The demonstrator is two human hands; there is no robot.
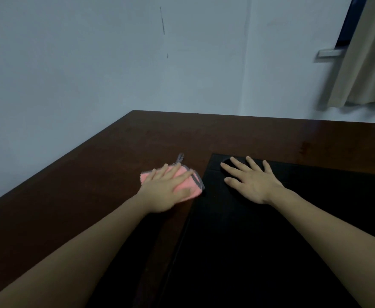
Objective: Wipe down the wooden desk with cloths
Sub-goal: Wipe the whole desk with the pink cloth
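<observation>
Two hands in view, both flat on desk level. Left hand [167, 190] pressing down on pink cloth [187, 185], fingers straight and spread over it, no pinch, cloth folded small with grey stitched edge and a grey hanging loop [180, 157] poking out at the far side. Cloth on bare top of dark wooden desk [120, 152], just beside left edge of black mat [260, 252], maybe touching that edge, hard to tell. Right hand [252, 182] open, fingers splayed, palm down on far left corner of mat, holding nothing, fingertips over a round dark shape near the corner, unclear what. Only one cloth visible. Pale wall [115, 63] behind, beige curtain [364, 63] upper right. Slight blur on cloth edges. Step in hand, by judgement: wiping stroke on strip of wood left of mat, right hand likely bracing mat or body. Progress not readable from surface, no visible wet trail or dust line. Next move probably calls for steady downward pressure and overlapping passes toward far and left edges, then shifting or lifting mat to reach wood underneath. Risk: cloth snagging mat edge, mat sliding under right palm.
</observation>
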